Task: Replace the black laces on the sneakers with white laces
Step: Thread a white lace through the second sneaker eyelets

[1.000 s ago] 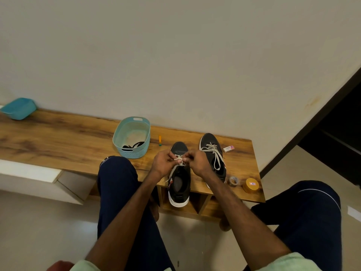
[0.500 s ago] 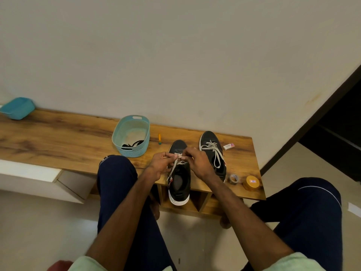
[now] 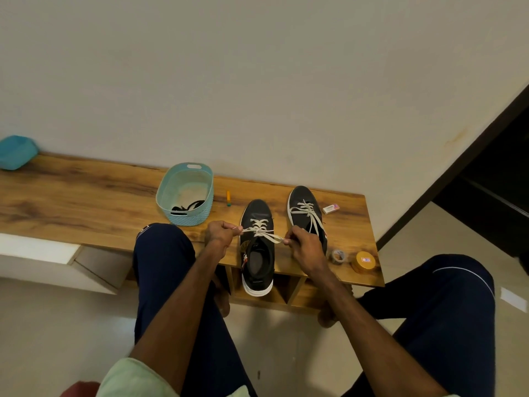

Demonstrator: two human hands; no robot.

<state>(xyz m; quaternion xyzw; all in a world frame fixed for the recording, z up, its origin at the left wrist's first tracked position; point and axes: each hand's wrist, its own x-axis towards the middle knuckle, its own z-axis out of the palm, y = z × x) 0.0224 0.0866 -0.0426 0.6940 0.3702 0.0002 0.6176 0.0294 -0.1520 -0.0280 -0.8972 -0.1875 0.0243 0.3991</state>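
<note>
Two black sneakers stand on the wooden bench (image 3: 86, 202). The nearer, left sneaker (image 3: 257, 253) carries a white lace (image 3: 259, 228) crossed over its tongue. My left hand (image 3: 219, 234) pinches one end of that lace out to the left. On the other side my right hand (image 3: 303, 246) pinches the other end, and the lace is stretched between them. The right sneaker (image 3: 305, 207) behind my right hand is laced in white too, with loose ends. Black laces (image 3: 189, 207) lie in a light blue basket (image 3: 171, 193).
A small orange and green stick (image 3: 228, 198) lies beside the basket. An eraser (image 3: 331, 208), a tape roll (image 3: 338, 255) and a yellow tin (image 3: 364, 262) sit at the bench's right end. A blue tub (image 3: 15, 151) is far left. My knees flank the bench.
My hands were close together over the left sneaker's tongue. They have drawn apart sideways, pulling the two white lace ends out taut.
</note>
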